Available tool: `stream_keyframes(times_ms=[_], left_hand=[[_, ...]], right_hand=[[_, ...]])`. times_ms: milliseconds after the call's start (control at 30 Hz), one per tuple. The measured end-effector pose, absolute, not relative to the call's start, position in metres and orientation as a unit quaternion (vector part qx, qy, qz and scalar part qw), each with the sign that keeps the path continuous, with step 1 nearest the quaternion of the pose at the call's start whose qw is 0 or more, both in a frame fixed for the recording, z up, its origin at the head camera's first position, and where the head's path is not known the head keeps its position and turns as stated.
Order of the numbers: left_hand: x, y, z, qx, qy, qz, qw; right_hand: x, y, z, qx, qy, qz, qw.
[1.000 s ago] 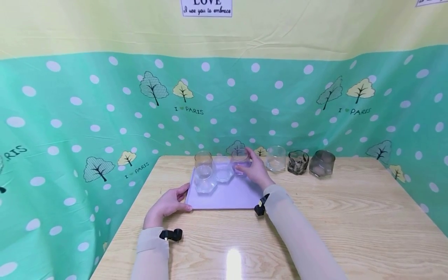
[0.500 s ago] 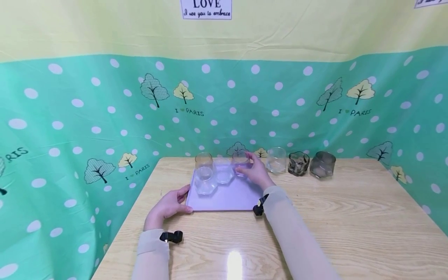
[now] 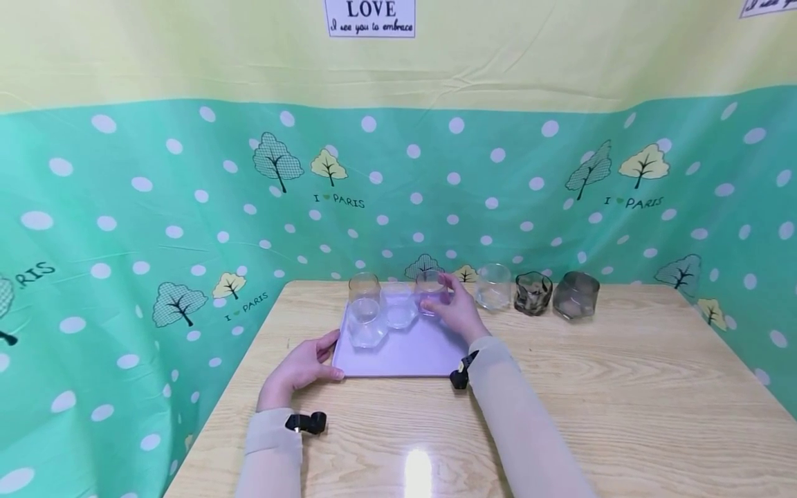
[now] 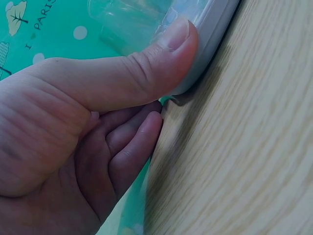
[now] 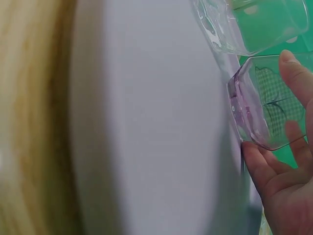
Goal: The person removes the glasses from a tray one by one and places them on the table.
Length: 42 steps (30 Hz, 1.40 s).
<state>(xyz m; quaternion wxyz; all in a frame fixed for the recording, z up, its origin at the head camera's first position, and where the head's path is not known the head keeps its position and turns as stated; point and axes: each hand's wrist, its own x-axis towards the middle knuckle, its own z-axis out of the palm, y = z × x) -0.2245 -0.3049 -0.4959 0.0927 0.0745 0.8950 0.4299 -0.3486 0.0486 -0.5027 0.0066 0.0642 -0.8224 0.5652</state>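
Observation:
A pale purple tray (image 3: 411, 356) lies on the table. My left hand (image 3: 301, 364) holds its near left corner. In the left wrist view the thumb (image 4: 178, 36) lies on the tray's rim, the other fingers bent below. At the tray's back right, my right hand (image 3: 463, 312) grips a pinkish drinking glass (image 5: 252, 105), thumb on one side and fingers on the other. The glass stands upright, its base right at the tray surface. Left of it on the tray are a clear glass (image 3: 400, 315), an amber-tinted glass (image 3: 364, 283) and another clear glass (image 3: 367, 335) in front.
To the tray's right, a clear glass (image 3: 494, 294), a dark wavy-sided glass (image 3: 533, 296) and a smoky grey glass (image 3: 576, 297) stand in a row along the table's back edge. A patterned green and yellow cloth (image 3: 386, 166) hangs behind the wooden table (image 3: 623, 387).
The head view has shifted slightly, so everything appears a little lower in it. Both hands, the tray and the glasses keep their places relative to one another.

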Motion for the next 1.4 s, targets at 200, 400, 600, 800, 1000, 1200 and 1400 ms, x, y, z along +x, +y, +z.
stream_keyframes(times_ms=[200, 400, 600, 800, 1000, 1200, 1400], left_hand=[[-0.225, -0.305, -0.497, 0.071, 0.896, 0.427, 0.095], [-0.227, -0.305, -0.497, 0.071, 0.893, 0.433, 0.096], [-0.228, -0.305, -0.499, 0.065, 0.897, 0.427, 0.095], [-0.228, -0.306, -0.5, 0.075, 0.897, 0.426, 0.095], [-0.227, -0.305, -0.5, 0.067, 0.898, 0.424, 0.095], [-0.227, -0.306, -0.5, 0.078, 0.893, 0.433, 0.097], [-0.227, -0.305, -0.5, 0.074, 0.896, 0.427, 0.096]], right_hand=[[-0.345, 0.05, -0.502, 0.061, -0.826, 0.561, 0.008], [-0.344, 0.051, -0.502, 0.057, -0.824, 0.563, 0.008], [-0.344, 0.051, -0.503, 0.063, -0.823, 0.565, 0.016], [-0.342, 0.051, -0.505, 0.064, -0.824, 0.563, 0.022], [-0.342, 0.052, -0.509, 0.068, -0.822, 0.565, 0.027], [-0.339, 0.055, -0.511, 0.068, -0.821, 0.567, 0.022], [-0.333, 0.056, -0.509, 0.076, -0.815, 0.574, 0.025]])
